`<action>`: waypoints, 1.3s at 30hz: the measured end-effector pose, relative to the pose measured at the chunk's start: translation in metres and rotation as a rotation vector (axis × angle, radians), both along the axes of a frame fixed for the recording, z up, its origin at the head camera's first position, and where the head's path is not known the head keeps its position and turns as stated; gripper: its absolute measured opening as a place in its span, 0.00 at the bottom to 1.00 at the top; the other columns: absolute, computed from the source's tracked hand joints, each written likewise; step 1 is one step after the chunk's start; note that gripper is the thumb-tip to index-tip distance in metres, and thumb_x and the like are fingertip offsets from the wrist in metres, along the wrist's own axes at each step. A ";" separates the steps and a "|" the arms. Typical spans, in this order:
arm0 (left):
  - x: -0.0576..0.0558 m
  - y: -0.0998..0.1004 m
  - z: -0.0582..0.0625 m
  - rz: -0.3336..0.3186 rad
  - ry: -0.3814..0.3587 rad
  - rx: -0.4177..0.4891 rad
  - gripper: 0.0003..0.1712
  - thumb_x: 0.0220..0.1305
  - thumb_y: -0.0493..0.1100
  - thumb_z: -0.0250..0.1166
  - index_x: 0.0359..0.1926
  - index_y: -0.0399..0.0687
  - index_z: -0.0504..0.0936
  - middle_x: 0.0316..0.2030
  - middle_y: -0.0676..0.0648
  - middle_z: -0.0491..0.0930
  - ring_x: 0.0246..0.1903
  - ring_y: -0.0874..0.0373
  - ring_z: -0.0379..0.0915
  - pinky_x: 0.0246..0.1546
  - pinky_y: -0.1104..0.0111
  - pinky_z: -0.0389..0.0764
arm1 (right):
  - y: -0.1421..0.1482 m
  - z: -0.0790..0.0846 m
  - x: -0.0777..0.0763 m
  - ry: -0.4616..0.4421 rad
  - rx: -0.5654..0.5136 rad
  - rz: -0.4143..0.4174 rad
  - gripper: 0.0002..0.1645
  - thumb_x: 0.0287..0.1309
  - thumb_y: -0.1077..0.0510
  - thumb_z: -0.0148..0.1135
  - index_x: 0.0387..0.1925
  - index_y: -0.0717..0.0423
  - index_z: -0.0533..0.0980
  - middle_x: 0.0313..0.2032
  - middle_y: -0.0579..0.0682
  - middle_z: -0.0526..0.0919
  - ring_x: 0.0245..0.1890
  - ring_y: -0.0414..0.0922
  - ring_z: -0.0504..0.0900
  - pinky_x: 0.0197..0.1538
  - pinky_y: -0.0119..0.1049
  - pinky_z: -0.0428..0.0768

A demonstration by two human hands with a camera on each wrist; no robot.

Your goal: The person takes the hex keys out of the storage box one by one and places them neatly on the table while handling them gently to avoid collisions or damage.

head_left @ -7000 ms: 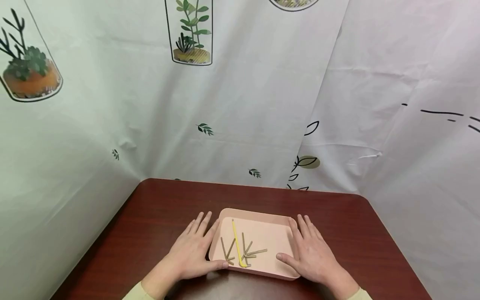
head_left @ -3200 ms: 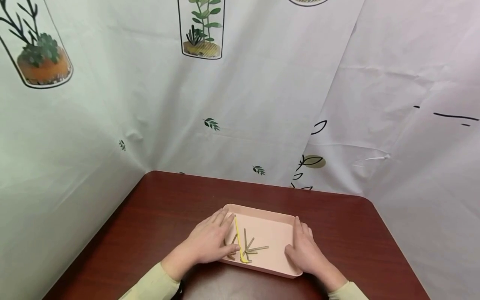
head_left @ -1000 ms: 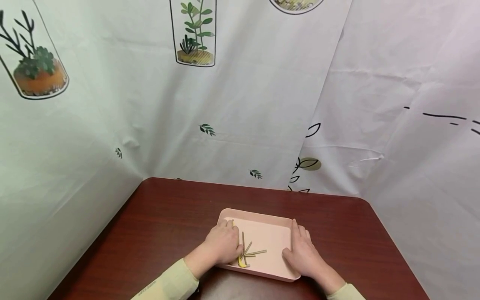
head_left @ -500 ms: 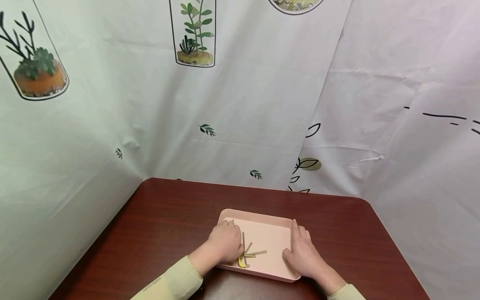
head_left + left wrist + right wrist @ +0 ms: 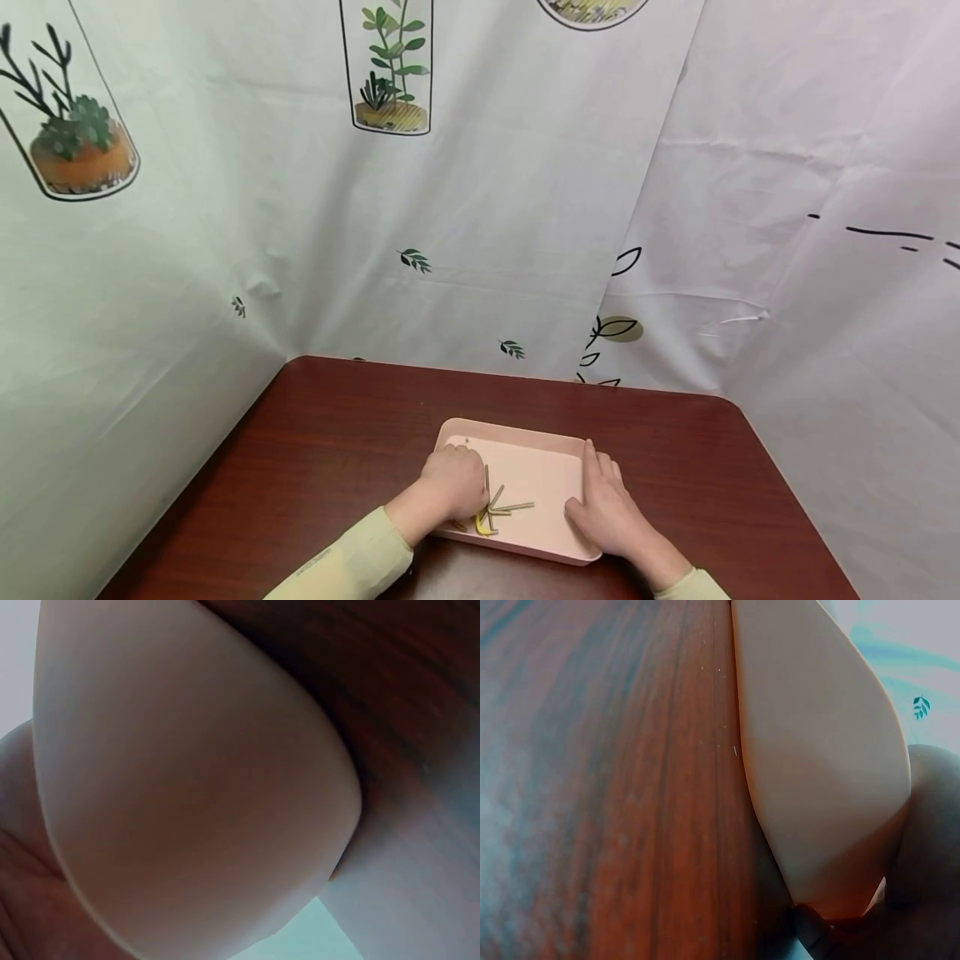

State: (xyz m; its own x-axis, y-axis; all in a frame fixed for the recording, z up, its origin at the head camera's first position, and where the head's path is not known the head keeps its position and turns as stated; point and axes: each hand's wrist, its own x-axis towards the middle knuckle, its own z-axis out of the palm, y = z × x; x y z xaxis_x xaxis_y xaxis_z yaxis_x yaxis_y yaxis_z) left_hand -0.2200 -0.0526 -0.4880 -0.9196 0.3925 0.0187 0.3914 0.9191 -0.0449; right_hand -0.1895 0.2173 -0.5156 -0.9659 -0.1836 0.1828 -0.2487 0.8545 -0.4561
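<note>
A pale pink tray [image 5: 540,467] rests on the table with several bronze-coloured Allen keys [image 5: 512,506] inside. Over the tray's left part, my left hand [image 5: 455,482] has its fingers curled down; what lies under them is hidden. Beside it shows the bent end of a yellow Allen key [image 5: 481,525], whose long arm the hand covers. My right hand [image 5: 609,510] grips the tray's right wall, thumb inside and the other fingers along the rim and outside. The left wrist view is filled mostly by the tray's outer wall [image 5: 202,780], as is part of the right wrist view.
The dark red wooden table [image 5: 360,417] extends behind and to both sides of the tray. White fabric [image 5: 480,208] printed with plants hangs behind the table and along its sides.
My left hand has moved from the tray's left rim to inside it, curling its fingers over the keys. The right hand has gone from lying flat to gripping the wall.
</note>
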 end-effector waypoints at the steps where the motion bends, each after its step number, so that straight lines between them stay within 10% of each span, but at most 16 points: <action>1: 0.000 0.001 0.001 0.005 -0.007 0.001 0.17 0.64 0.51 0.68 0.24 0.45 0.82 0.28 0.41 0.80 0.34 0.46 0.81 0.31 0.52 0.85 | 0.000 0.000 0.000 0.006 0.002 0.003 0.61 0.54 0.62 0.68 0.82 0.81 0.50 0.71 0.76 0.68 0.73 0.69 0.68 0.69 0.64 0.76; 13: -0.001 0.003 -0.003 0.075 -0.022 0.087 0.20 0.71 0.50 0.65 0.22 0.47 0.80 0.24 0.46 0.78 0.26 0.52 0.76 0.25 0.54 0.83 | 0.000 -0.001 0.000 0.035 0.006 0.014 0.60 0.54 0.62 0.67 0.82 0.82 0.50 0.71 0.76 0.69 0.72 0.69 0.69 0.69 0.62 0.76; 20: -0.016 0.001 -0.034 0.051 0.000 0.135 0.16 0.69 0.48 0.62 0.24 0.49 0.80 0.25 0.47 0.77 0.25 0.51 0.75 0.22 0.52 0.79 | 0.002 0.001 0.000 0.069 0.012 0.021 0.60 0.53 0.62 0.68 0.81 0.82 0.52 0.69 0.76 0.70 0.70 0.69 0.70 0.68 0.63 0.77; 30: -0.020 0.002 -0.048 0.064 -0.002 0.155 0.11 0.66 0.45 0.63 0.27 0.48 0.79 0.25 0.46 0.78 0.24 0.50 0.80 0.21 0.49 0.82 | 0.001 -0.001 -0.001 0.056 0.006 0.016 0.60 0.54 0.62 0.68 0.81 0.82 0.51 0.69 0.75 0.70 0.71 0.69 0.70 0.68 0.63 0.76; 39: 0.004 0.004 -0.003 0.087 -0.011 0.158 0.11 0.69 0.41 0.64 0.29 0.44 0.77 0.23 0.46 0.77 0.23 0.51 0.80 0.24 0.50 0.85 | 0.001 0.000 0.001 0.050 0.007 0.020 0.60 0.53 0.61 0.69 0.81 0.82 0.52 0.69 0.75 0.70 0.71 0.68 0.70 0.68 0.63 0.77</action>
State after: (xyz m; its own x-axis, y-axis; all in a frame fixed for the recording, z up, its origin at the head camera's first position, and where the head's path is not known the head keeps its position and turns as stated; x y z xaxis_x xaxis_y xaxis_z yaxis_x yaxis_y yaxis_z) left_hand -0.2156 -0.0484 -0.4912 -0.9504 0.3044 0.0637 0.3097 0.9448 0.1067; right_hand -0.1886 0.2188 -0.5153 -0.9517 -0.2044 0.2291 -0.2882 0.8521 -0.4369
